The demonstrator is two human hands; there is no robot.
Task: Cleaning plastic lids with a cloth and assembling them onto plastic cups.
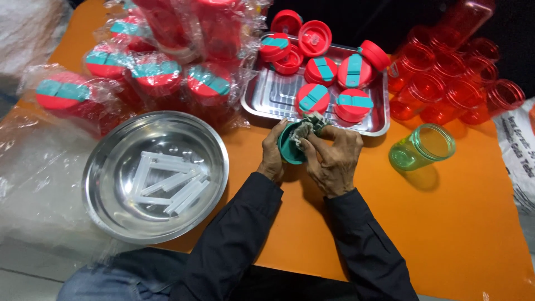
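My left hand [272,157] grips a teal round lid [288,150] by its edge, tilted up over the orange table [446,223]. My right hand [333,159] presses a crumpled grey-green cloth [305,127] into the lid's inner side. Both hands meet just in front of a rectangular steel tray [273,95] that carries several red lids with teal flaps [352,105]. A green clear jar [422,147] stands without a lid to the right of my right hand.
A round steel bowl [111,150] with several white plastic straws [170,184] sits at the left. Bagged red jars [156,75] with lids pile at the back left. Open red clear jars [446,83] crowd the back right. Clear plastic wrap [33,184] lies far left.
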